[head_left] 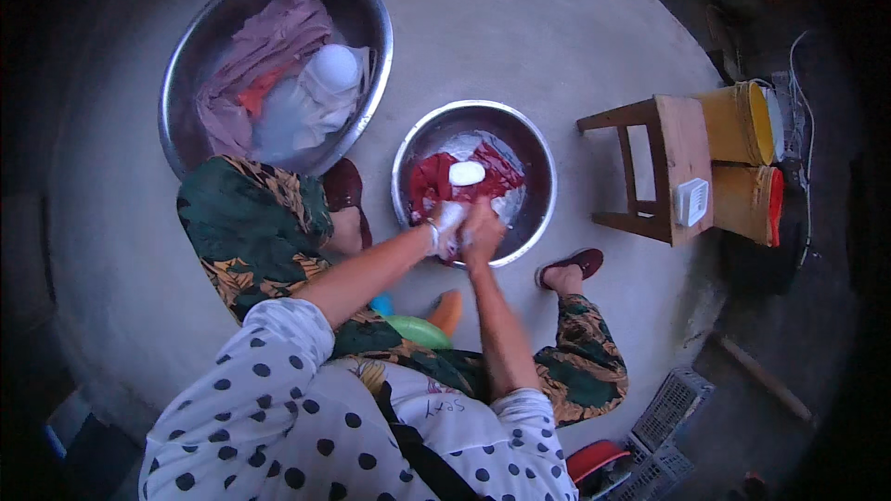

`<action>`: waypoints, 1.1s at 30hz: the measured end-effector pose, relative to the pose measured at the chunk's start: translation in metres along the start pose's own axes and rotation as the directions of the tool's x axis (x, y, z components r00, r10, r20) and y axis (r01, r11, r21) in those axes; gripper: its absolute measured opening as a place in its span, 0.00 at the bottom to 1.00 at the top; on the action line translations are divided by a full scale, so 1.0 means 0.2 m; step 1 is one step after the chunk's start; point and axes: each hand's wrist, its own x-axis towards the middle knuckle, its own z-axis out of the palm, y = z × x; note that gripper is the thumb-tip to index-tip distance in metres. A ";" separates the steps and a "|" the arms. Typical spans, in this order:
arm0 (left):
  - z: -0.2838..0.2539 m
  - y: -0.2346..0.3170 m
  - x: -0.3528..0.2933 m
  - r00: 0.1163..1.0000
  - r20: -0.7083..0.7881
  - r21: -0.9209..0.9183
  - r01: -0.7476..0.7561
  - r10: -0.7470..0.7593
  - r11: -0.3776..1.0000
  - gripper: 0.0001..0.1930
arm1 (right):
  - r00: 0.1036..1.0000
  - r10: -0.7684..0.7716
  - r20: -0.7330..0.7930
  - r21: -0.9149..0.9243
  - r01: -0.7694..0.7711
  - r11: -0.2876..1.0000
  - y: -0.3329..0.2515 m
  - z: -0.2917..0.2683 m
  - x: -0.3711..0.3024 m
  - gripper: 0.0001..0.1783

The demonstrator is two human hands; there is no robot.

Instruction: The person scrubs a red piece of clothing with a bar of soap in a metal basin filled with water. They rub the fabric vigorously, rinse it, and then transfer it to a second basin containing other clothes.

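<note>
A small metal basin (548,187) stands on the floor in front of me, with a wet red cloth (430,178) in it. My left hand (446,223), whitened by suds, is closed on the near part of this cloth. Close against it, my right hand (483,230) is closed on the cloth too, its fingers partly hidden and slightly blurred. Just beyond both hands, a white bar of soap (467,173) lies on top of the cloth. Sudsy water shows around the cloth.
At the far left, a larger metal basin (382,51) holds mauve clothing (278,32) and a white bra (332,74) in cloudy water. A wooden stool (685,144) bearing a white soap dish (691,202) stands right, beside yellow buckets (733,121). Grey crates (670,408) lie lower right.
</note>
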 end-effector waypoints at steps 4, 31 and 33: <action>-0.50 -0.14 0.52 0.925 0.327 -0.289 -0.099 0.195 0.952 0.09 | 0.978 -0.207 0.022 -0.063 0.208 0.976 -0.07 0.10 -0.10 0.18; -0.30 0.00 0.26 0.973 -0.072 0.258 -0.194 0.219 0.947 0.10 | 0.974 -0.201 -0.104 0.045 0.206 0.977 -0.14 0.01 -0.15 0.10; -0.14 -0.10 0.09 0.941 -0.119 0.367 -0.256 0.318 0.894 0.05 | 0.990 0.102 0.095 -0.233 -0.077 0.969 0.06 0.01 -0.04 0.10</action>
